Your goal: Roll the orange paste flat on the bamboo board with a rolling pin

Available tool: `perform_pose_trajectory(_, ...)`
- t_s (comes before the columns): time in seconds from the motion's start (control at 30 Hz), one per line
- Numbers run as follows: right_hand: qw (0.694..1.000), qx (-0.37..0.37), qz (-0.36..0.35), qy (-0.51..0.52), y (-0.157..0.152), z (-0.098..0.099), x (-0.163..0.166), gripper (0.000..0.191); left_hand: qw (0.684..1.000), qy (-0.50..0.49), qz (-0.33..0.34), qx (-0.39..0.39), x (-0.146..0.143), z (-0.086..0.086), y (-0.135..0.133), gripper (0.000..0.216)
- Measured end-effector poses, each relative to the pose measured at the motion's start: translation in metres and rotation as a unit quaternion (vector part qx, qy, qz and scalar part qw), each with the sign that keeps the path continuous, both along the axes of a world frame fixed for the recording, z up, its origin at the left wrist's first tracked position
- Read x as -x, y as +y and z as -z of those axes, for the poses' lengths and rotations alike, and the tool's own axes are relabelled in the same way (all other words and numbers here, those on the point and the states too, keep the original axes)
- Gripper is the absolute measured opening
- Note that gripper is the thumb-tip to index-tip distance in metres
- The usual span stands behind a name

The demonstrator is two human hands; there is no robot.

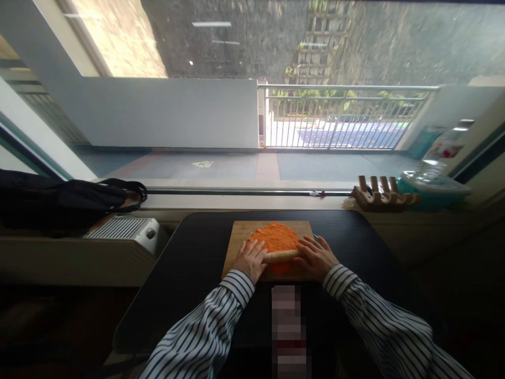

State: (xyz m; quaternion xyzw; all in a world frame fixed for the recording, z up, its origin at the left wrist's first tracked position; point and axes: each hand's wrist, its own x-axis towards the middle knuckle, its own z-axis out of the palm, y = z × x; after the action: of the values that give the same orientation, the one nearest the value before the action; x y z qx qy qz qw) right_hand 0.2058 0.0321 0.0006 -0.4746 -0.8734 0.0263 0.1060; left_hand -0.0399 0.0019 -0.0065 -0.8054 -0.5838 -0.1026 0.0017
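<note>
A pale wooden rolling pin [281, 256] lies across a flattened sheet of orange dough [275, 237] on a wooden board [239, 231]. Over the pin's left end, my left hand [251, 259] is closed, its fingers reaching forward onto the dough's near left edge. My right hand [315, 257] covers the right end in the same way, fingers laid over the pin. Both ends of the pin are hidden under my hands. A little of the dough shows on the near side of the pin. Something small and metallic [316, 239] sits by the board's right edge, partly hidden by my right fingers.
The board rests on a black table [197, 263] in front of a large window. On the sill at right stand a brown slotted holder [381, 197], a teal container [434, 192] and a clear plastic bottle [444, 150]. A black bag [51, 202] and a white vented appliance [130, 230] are at left.
</note>
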Motion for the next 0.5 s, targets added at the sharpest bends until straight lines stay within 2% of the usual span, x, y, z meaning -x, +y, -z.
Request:
perform_pose_trajectory(0.1, 0.999, -0.011, -0.037, 0.004, 0.004, 0.001, -0.001, 0.037, 1.000, -0.014, 0.014, -0.005, 0.007, -0.006, 0.001, 0.033)
perform_pose_trajectory(0.27, 0.998, -0.012, -0.059, 0.008, 0.013, -0.004, 0.019, 0.032, 1.000, -0.001, 0.005, -0.002, 0.029, -0.016, -0.004, 0.034)
perform_pose_trajectory(0.4, 0.997, 0.016, -0.077, 0.000, 0.014, -0.010, 0.034, 0.034, 1.000, 0.011, -0.008, 0.010, 0.040, -0.009, -0.009, 0.038)
perform_pose_trajectory(0.5, 0.997, 0.045, -0.059, -0.001, 0.014, -0.015, 0.042, 0.038, 0.999, 0.012, -0.032, 0.021, 0.039, -0.002, -0.011, 0.044)
